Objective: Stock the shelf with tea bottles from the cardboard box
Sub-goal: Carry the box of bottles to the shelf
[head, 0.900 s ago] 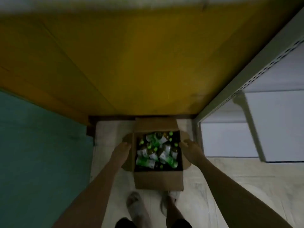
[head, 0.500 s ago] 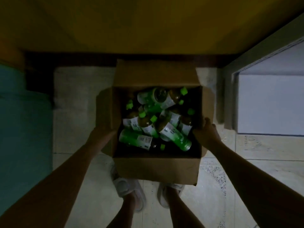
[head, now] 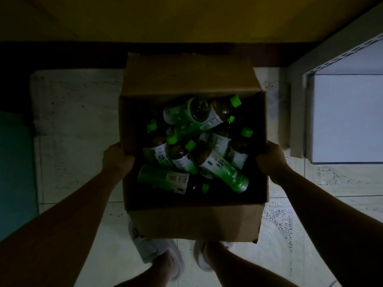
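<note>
Bottles [head: 192,148] in box [head: 192,222] between both hands' grip

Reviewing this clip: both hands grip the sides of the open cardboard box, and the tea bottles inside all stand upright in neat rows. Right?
Not quite. The head view shows the tea bottles lying jumbled in the cardboard box. The left hand and right hand do grip its sides.
</note>
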The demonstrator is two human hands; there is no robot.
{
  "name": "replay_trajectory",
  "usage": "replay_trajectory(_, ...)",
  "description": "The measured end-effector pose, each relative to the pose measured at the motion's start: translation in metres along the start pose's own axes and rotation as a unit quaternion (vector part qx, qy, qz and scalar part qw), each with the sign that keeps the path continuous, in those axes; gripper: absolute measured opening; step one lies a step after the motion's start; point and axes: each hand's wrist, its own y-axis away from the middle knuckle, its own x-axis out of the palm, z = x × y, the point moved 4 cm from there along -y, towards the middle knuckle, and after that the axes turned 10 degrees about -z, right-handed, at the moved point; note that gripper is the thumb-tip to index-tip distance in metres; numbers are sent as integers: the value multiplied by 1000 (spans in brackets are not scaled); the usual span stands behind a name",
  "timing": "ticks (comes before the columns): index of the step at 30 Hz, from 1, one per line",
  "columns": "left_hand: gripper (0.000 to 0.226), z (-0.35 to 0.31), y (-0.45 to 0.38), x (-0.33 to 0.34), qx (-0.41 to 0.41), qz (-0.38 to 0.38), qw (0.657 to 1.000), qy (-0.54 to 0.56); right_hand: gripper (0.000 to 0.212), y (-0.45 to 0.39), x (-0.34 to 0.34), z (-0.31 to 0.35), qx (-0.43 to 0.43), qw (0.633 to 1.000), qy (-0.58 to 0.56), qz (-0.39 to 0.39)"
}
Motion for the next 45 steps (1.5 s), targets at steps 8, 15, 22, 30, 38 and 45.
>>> replay_trajectory(8,22,-2,26,-42,9,36,999,-22,15,48,-43,3,-4,1000,11,27)
replay_trajectory(15,16,-29,111,-166,47,82,995,-30,12,160,-134,48,-21,999,25,21)
replay_trajectory(22,11,-114,257,-392,168,88,978,-89,17,361,-296,100,-38,999,5,-25)
replay_trajectory(30,19,-190,365,-532,310,28,943,-120,19,532,-397,106,-30,982,-90,-162)
replay_trajectory(38,22,-255,488,-564,463,34,875,-139,10,638,-481,50,33,928,-153,-339)
replay_trajectory(45,11,-303,617,-524,535,54,831,-142,12,686,-557,-48,66,881,-154,-442)
